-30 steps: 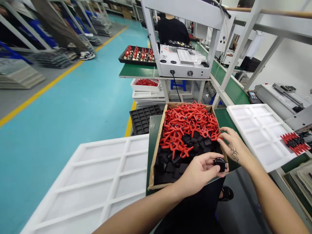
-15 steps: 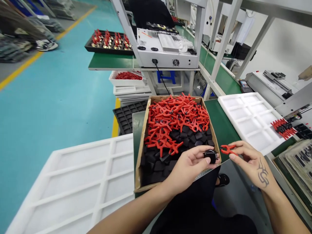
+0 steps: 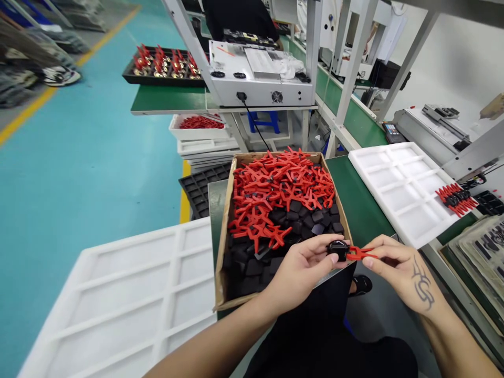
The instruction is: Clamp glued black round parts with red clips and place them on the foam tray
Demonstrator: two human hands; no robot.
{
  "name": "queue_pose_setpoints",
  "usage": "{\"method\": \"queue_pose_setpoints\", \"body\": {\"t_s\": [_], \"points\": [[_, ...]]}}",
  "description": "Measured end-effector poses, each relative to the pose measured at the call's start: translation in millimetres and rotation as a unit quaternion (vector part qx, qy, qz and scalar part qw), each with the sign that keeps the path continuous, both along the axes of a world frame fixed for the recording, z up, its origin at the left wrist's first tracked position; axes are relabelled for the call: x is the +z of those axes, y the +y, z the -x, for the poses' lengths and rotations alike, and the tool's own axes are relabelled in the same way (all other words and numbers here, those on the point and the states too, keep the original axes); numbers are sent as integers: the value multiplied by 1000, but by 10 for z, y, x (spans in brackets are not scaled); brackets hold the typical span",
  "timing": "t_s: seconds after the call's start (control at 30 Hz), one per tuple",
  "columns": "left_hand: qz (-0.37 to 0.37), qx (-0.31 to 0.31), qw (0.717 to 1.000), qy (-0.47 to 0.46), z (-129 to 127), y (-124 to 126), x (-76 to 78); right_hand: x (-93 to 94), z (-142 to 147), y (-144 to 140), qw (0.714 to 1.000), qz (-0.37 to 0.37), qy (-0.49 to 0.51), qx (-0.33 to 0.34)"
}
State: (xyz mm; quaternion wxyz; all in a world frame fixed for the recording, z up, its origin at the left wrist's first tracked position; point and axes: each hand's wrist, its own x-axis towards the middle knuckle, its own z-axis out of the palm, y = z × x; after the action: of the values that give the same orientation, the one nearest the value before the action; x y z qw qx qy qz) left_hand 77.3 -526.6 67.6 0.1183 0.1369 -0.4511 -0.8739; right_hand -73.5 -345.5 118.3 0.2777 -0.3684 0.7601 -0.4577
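Observation:
Between the thumb and fingers of my left hand point(image 3: 305, 265) is a small black rounded part, like a watch case point(image 3: 337, 251). My right hand point(image 3: 397, 265) pinches the handles of a red spring clamp point(image 3: 357, 253). The clamp's jaws meet the right edge of the black part; whether they grip it I cannot tell. Beyond my left hand stands a cardboard box point(image 3: 223, 252), heaped with red spring clamps point(image 3: 281, 181) at the back and black square pieces point(image 3: 252, 269) in front.
A white divided tray point(image 3: 397, 173) at the right bears a row of red clamps point(image 3: 455, 199). Another white tray point(image 3: 118, 294) lies at lower left. A black tray point(image 3: 163, 79) of clamped parts sits beside a white machine point(image 3: 260, 89). A person in dark clothing point(image 3: 238, 18) is behind it.
My right hand has moved left, bringing the red clamp's jaws against the black part. The left hand keeps hold of that part. The whole view has shifted slightly.

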Motion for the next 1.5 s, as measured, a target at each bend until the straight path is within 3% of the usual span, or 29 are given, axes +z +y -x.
{"method": "queue_pose_setpoints", "body": {"t_s": [0.5, 0.73, 0.87, 0.97, 1.03, 1.07, 1.1, 1.17, 1.2, 1.23, 1.27, 1.3, 1.5], "points": [[28, -20, 999, -19, -4, -23, 47, 14, 9, -43, 1000, -9, 3, 22], [29, -25, 999, -23, -24, 1, 51, -117, 13, 24, 1000, -15, -26, -1], [84, -48, 995, -23, -135, 35, 199, -134, -31, 88, 999, -5, -43, 4], [187, -99, 977, -17, -152, -100, 387, -72, -52, 110, 999, 16, -45, 2], [314, -110, 943, -13, -67, -307, 505, -48, -34, 119, 998, 47, -34, -28], [405, -92, 910, -18, 5, -436, 550, -50, -15, 127, 997, 63, -29, -45], [517, -61, 853, -35, 92, -571, 583, -64, 9, 140, 995, 76, -26, -62], [735, -16, 671, -98, 284, -823, 606, -121, 65, 186, 990, 103, -31, -88], [801, -19, 584, -133, 376, -923, 597, -157, 92, 219, 988, 117, -37, -97], [829, -21, 537, -152, 458, -1000, 577, -195, 116, 257, 985, 132, -44, -102], [846, -26, 506, -167, 527, -1053, 548, -230, 135, 298, 983, 146, -49, -105], [852, -30, 494, -173, 581, -1083, 514, -259, 148, 340, 981, 156, -53, -107], [872, -35, 460, -165, 660, -1094, 373, -246, 126, 463, 971, 190, -73, -123]]}}
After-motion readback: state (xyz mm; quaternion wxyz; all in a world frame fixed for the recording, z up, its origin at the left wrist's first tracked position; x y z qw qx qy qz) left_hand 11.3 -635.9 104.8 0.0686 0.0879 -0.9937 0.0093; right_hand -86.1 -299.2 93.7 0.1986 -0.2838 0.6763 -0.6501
